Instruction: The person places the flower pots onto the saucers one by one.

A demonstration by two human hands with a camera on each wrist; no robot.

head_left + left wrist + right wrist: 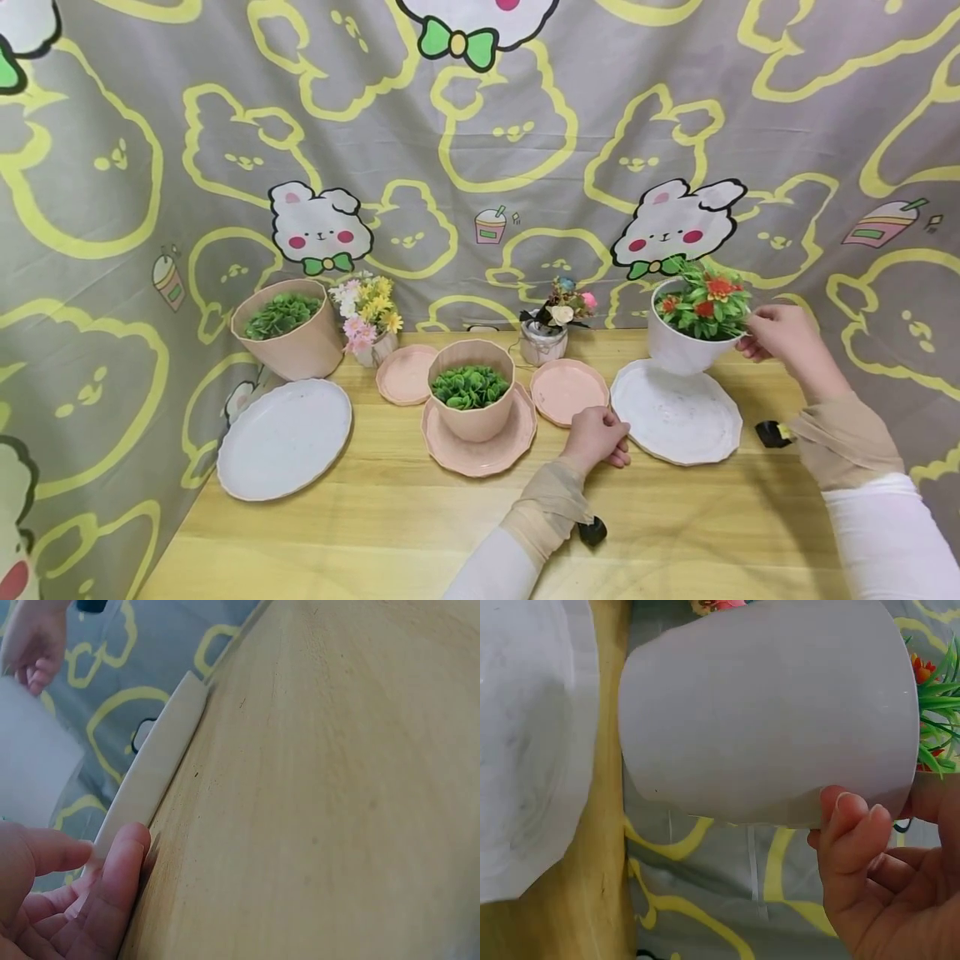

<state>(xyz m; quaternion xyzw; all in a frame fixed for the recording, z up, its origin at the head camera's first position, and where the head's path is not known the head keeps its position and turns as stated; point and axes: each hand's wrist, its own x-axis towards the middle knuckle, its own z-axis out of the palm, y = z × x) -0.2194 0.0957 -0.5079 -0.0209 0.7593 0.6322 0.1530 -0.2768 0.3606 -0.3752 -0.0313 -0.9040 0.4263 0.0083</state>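
My right hand (783, 337) grips the rim of a white flowerpot (678, 346) that holds a green plant with red flowers (705, 302). In the right wrist view the thumb is behind the rim and the fingertips press the outside of the pot (765, 712). The pot is raised over the back of a scalloped white saucer (678, 417), and a gap shows between them. My left hand (597, 437) pinches the near left edge of that saucer. Seen from the left wrist, thumb and finger meet at the saucer's edge (154, 765), which lies low along the wooden table.
Left of my left hand, a pink pot (472, 417) of green leaves stands on a pink saucer (480, 458). Small pink saucers (570, 392) flank it. Behind are little flower pots (543, 342). Farther left are a larger pink pot (300, 346) and a white saucer (285, 442).
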